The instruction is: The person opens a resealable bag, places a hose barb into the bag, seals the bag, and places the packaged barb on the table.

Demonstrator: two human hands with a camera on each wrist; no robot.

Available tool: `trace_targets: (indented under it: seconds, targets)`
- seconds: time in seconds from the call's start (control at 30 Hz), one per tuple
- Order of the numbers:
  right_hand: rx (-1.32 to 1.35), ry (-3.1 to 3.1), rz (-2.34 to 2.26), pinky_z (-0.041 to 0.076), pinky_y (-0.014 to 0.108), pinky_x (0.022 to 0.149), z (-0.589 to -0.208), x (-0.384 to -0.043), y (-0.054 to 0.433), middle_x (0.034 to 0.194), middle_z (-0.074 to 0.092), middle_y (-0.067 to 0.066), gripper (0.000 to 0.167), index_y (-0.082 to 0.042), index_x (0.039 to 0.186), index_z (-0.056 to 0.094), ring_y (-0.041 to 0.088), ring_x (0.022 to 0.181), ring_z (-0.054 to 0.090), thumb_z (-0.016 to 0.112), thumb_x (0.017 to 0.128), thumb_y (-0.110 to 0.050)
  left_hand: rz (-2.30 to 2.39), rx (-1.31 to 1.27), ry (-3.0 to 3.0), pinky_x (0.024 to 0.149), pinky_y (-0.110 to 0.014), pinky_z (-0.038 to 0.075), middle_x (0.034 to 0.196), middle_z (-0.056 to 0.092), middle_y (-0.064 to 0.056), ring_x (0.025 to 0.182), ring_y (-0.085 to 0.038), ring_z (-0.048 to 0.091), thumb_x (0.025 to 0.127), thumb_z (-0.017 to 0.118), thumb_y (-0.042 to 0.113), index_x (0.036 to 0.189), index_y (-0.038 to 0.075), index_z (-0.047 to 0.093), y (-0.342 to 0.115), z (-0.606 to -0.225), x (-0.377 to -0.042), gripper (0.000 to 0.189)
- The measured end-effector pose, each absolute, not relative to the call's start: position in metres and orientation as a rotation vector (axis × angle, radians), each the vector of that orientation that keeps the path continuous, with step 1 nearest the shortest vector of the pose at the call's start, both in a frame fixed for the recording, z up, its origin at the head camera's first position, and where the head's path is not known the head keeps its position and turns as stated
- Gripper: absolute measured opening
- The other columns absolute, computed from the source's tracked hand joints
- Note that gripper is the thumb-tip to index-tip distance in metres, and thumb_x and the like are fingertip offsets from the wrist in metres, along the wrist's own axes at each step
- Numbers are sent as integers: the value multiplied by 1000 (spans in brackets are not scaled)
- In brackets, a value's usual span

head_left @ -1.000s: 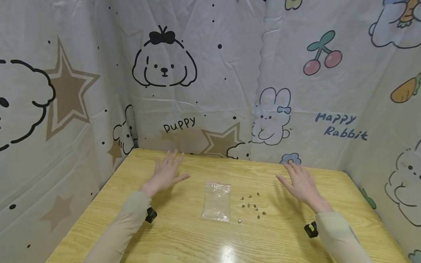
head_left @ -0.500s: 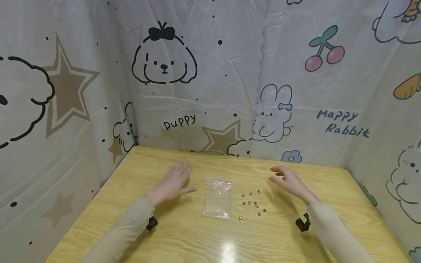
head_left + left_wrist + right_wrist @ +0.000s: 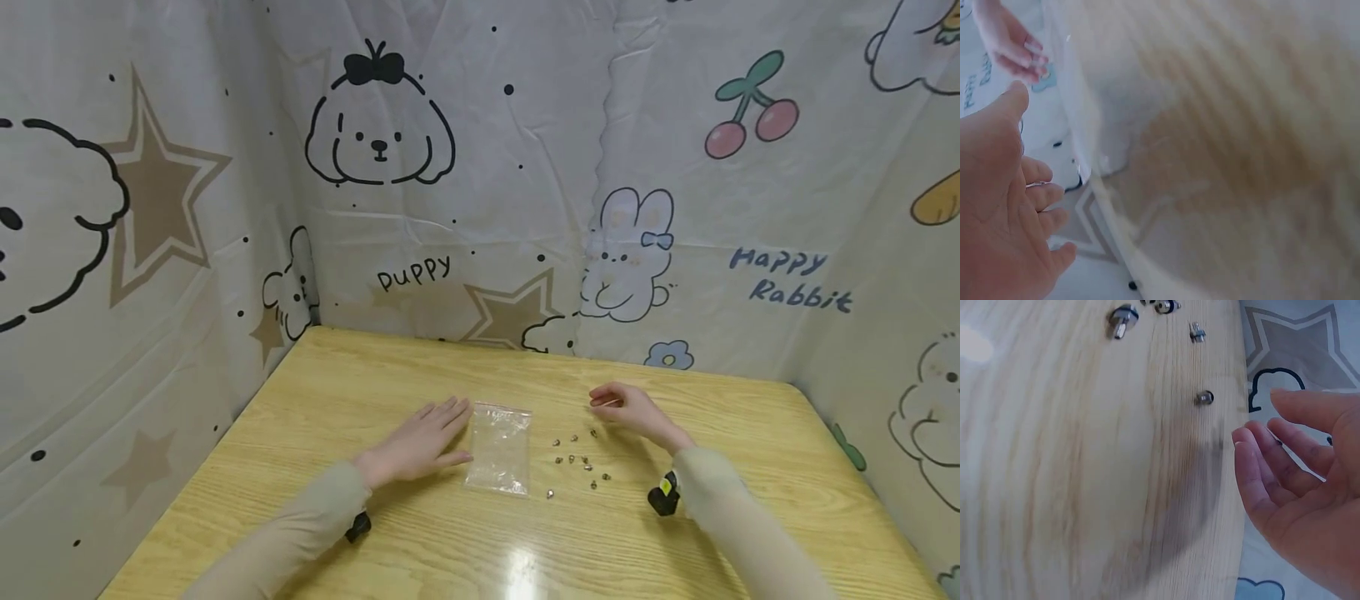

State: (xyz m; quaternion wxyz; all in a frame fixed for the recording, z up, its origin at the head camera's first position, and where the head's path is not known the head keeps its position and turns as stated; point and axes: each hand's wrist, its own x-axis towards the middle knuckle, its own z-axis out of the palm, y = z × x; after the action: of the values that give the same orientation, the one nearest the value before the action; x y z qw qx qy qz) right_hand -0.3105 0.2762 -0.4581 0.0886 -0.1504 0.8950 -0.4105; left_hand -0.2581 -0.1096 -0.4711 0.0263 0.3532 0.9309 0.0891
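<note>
I see the left hand (image 3: 416, 442), grip wide, moved in beside the clear plastic bag (image 3: 498, 450); the right hand (image 3: 633, 412), grip narrower than before, nearer the small silvery metal pieces (image 3: 588, 467) on the yellow wooden counter (image 3: 600, 550).

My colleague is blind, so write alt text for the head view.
A person's left hand, fingers extended, is beside a clear plastic bag; the right hand, loosely curved, is near small metal parts scattered on a wooden table, with cartoon-printed cloth behind.

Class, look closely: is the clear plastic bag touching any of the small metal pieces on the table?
Apart. The head view shows it: a strip of bare table separates the plastic bag from even the nearest metal pieces.
</note>
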Motion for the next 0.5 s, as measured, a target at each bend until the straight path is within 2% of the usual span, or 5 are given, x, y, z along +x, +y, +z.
trace_targets:
  seconds: [0.27,0.5]
  targets:
    - [-431,2615,-1198,61,35,82,-458,-320,252,113,66,22,36,9,124,59,25,97,65,64,96,-14,186,1178,2799,124,-51,24,165,21,-15,153,-33,21,103,40,52,156,3,24,-96,-471,-244,74]
    - [-480,2567,-1187,60,31,84,-464,-329,231,111,68,21,34,8,121,61,15,95,64,65,94,-13,131,1198,2774,125,-48,24,166,19,-12,154,-29,20,105,35,50,157,4,24,-86,-477,-243,70]
